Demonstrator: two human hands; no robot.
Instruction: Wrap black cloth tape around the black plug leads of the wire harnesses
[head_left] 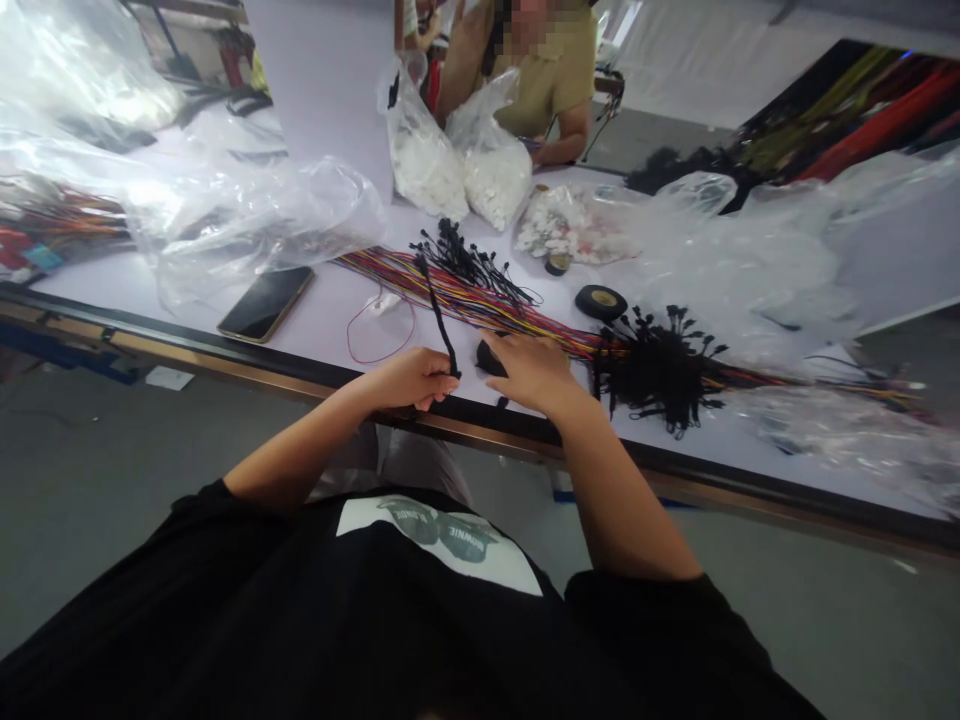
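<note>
Near the table's front edge, my left hand (pixel 424 379) is closed around the lower end of a black tape-wrapped cable (pixel 439 318), which points up and away with a connector at its tip. To its right, a roll of black tape (pixel 489 358) sits between the thumb and fingers of my right hand (pixel 534 372), partly hidden by them. Beyond both hands runs a long bundle of red, yellow and black wires (pixel 465 300). A heap of short black cable ends (pixel 469 260) lies against the bundle's far side.
A phone (pixel 266 304) and a looped pink wire (pixel 380 325) lie at left. Another black tape roll (pixel 601 302) sits near a dense cluster of black connectors (pixel 660 370). Bags of white parts (pixel 495 175) stand at the back, where a person (pixel 566 90) sits. Clear plastic (pixel 255 215) covers the left.
</note>
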